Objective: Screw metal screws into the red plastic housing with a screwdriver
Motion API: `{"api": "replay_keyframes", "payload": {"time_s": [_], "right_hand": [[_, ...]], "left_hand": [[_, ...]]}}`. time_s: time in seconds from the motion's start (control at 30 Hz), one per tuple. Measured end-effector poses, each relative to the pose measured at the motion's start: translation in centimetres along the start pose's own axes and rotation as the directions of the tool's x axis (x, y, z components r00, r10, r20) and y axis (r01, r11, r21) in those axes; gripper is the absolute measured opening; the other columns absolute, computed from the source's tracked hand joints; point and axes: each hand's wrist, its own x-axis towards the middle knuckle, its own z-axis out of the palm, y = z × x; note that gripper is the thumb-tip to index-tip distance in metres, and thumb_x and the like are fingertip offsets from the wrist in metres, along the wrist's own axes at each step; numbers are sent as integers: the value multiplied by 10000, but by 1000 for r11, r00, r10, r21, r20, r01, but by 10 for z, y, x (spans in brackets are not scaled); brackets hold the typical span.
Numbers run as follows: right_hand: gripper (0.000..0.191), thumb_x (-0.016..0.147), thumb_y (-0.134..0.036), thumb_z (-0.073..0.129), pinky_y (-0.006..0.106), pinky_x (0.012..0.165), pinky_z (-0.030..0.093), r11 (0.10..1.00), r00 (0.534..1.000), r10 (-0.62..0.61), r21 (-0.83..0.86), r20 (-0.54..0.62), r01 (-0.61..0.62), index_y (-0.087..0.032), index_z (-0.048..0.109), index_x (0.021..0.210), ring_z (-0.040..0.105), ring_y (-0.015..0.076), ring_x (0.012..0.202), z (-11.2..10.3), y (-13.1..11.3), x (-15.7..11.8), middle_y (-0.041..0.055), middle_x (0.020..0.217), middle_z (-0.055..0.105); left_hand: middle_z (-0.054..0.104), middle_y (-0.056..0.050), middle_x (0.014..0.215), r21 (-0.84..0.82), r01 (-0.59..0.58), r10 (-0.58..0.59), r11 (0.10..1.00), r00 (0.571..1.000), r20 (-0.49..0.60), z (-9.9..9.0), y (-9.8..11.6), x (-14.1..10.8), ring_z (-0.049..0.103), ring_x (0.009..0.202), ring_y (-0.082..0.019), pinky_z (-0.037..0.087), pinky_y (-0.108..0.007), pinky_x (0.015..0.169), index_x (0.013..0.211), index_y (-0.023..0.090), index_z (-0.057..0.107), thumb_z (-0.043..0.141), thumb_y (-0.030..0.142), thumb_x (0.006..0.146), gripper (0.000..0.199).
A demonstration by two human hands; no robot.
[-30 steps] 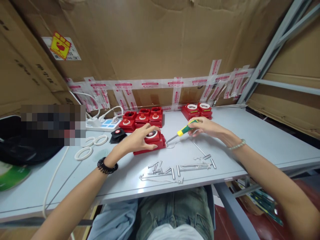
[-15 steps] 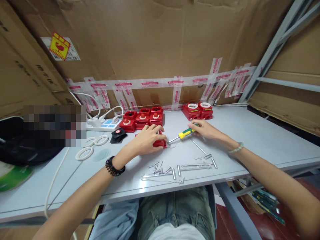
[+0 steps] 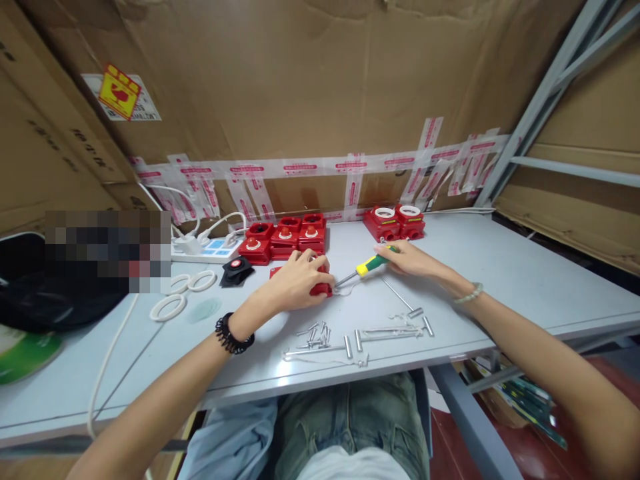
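Note:
My left hand (image 3: 304, 281) is closed over a small red housing (image 3: 323, 289) on the table, covering most of it. In my right hand (image 3: 409, 258) is the handle of a yellow and green screwdriver (image 3: 370, 265), its shaft slanting down to the left. The tip meets the right side of the red housing, where a thin white cord also shows; exactly what it touches is too small to tell. Several loose screws (image 3: 316, 335) and T-shaped metal rods (image 3: 393, 331) with white cord lie in front of my hands.
Behind my left hand stand several red housings (image 3: 285, 238), some with red knobs. Two more red housings (image 3: 395, 223) with white rings are at the back. White rings (image 3: 169, 307), a black piece (image 3: 237, 271) and a power strip (image 3: 215, 250) lie left. Cardboard (image 3: 310, 87) walls the back.
The screwdriver handle has turned, showing more green. My left hand has shifted very slightly right. Some loose screws have moved left, into the pile.

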Motion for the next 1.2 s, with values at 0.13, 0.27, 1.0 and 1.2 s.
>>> {"api": "replay_keyframes", "payload": {"time_s": [0.13,0.27,1.0,1.2], "right_hand": [[422,770,-559,672,229,405,307,988,984,-17,146,-176,43,-185,522,645,406,71,392,-5,-13,-1,-52,449,484],[332,735,-477,728,262,456,350,961,771,-151,91,-618,262,-203,553,671,454,101,474,-26,-32,-16,-28,552,528],[275,668,-211,570,275,509,202,806,987,74,-591,140,24,-208,328,539,283,88,508,-5,-18,-48,-60,501,338],[273,662,-196,599,270,526,222,850,986,-38,-513,164,118,-203,351,547,289,85,522,34,-35,-5,-67,506,333]], "left_hand": [[598,-62,1048,14,10,-10,1000,1000,1,0,0,0,488,956,-276,375,-412,827,955,301,722,614,221,810,198],[587,-65,1095,55,18,-20,998,999,46,0,-1,1,483,977,-286,367,-430,851,993,306,713,623,319,849,171],[595,-61,1162,69,88,-82,994,992,-94,-17,-26,-8,453,1044,-293,346,-434,879,1035,312,723,591,457,906,234],[598,-62,1152,63,56,-46,996,988,-150,-18,-26,-8,455,1050,-284,366,-432,870,1041,311,720,588,474,904,251]]}}
